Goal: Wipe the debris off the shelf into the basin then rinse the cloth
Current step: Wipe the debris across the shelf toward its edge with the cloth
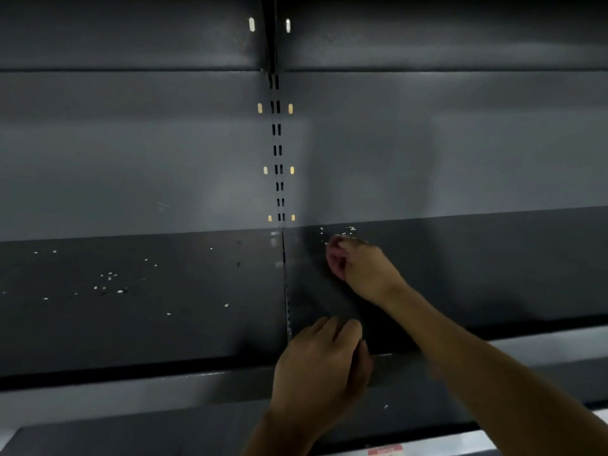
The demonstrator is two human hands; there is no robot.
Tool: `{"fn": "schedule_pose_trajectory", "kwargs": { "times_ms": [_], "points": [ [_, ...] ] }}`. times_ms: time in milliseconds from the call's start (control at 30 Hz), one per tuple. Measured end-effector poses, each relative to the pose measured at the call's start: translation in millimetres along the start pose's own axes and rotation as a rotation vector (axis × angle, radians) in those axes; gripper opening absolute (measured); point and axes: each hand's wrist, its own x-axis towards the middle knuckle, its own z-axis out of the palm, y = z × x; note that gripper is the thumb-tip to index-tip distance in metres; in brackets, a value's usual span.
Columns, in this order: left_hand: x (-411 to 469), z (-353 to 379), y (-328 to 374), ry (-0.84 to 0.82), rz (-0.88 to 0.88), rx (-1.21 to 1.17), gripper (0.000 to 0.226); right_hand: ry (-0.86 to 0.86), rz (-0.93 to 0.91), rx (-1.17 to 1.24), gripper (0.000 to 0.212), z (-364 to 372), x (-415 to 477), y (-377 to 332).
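Observation:
My right hand [362, 268] reaches to the back of the dark grey shelf [477, 268], closed on a bunched reddish cloth [335, 258]. White debris [348, 230] lies just beyond the cloth, against the back wall. More white debris [110, 284] is scattered over the left shelf panel. My left hand [320, 366] is at the shelf's front edge with its fingers curled on the rim of a dark grey thing, apparently the basin [399, 373], held just below the edge. Most of the basin is hidden or lost in shadow.
A slotted upright [278, 149] runs down the back wall and marks the seam between the two shelf panels. Another shelf [131, 34] hangs overhead. A lower ledge [98, 432] lies below the front edge, with a red label [385, 450] at the bottom.

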Motion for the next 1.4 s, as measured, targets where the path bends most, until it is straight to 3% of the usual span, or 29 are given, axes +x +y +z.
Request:
{"fn": "schedule_pose_trajectory", "kwargs": {
  "times_ms": [100, 167, 267, 367, 433, 533, 633, 700, 800, 967, 1067, 1200, 1300, 1400],
  "points": [
    [-7.5, -17.0, -16.1, 0.072, -0.009, -0.107, 0.014, 0.127, 0.027, 0.152, 0.024, -29.1, -23.1, 6.9],
    [-15.3, -30.1, -33.8, 0.123, -0.037, 0.015, 0.017, 0.2, 0.0, 0.041, 0.025, -55.2, -40.8, 30.3],
    [-27.2, -39.1, -55.7, 0.126, -0.067, 0.181, 0.02, 0.026, 0.067, -0.319, 0.021, -79.4, -49.5, 73.1],
    [-28.9, -33.0, -56.9, 0.173, -0.086, 0.214, 0.022, -0.017, 0.247, -0.366, 0.026, -65.7, -45.5, 84.3],
    [-28.4, -26.1, -54.8, 0.221, -0.074, 0.239, 0.022, 0.053, 0.2, -0.374, 0.034, -41.8, -38.0, 73.7],
    [-28.6, -24.1, -55.6, 0.258, -0.061, 0.234, 0.025, -0.003, 0.107, -0.328, 0.039, -5.7, -13.2, 42.2],
    [-30.1, -25.6, -57.0, 0.264, -0.032, 0.259, 0.025, -0.106, -0.052, -0.218, 0.031, 7.8, 9.9, 7.5],
    [-32.3, -25.2, -59.3, 0.256, 0.009, 0.256, 0.024, -0.059, -0.097, -0.094, 0.023, -1.8, 16.2, 5.1],
    [-31.5, -24.6, -61.4, 0.257, 0.021, 0.267, 0.021, 0.135, -0.013, 0.002, 0.014, -33.3, 23.5, 42.7],
    [-30.2, -23.0, -59.5, 0.263, 0.042, 0.294, 0.021, 0.097, 0.232, -0.318, 0.028, -41.1, 38.2, 98.0],
    [-30.6, -23.5, -59.2, 0.257, 0.053, 0.297, 0.02, 0.104, 0.105, -0.301, 0.029, -13.2, 51.9, 69.3],
    [-31.7, -25.3, -60.0, 0.246, 0.041, 0.284, 0.021, -0.041, -0.022, -0.177, 0.026, 25.7, 68.1, 8.0],
    [-32.3, -26.7, -59.8, 0.263, 0.025, 0.275, 0.023, -0.14, -0.019, 0.082, 0.02, 21.9, 71.8, -15.0],
    [-31.9, -25.5, -61.2, 0.266, 0.037, 0.267, 0.022, -0.001, 0.009, 0.164, 0.026, -7.1, 54.0, -4.6]
  ]
}}
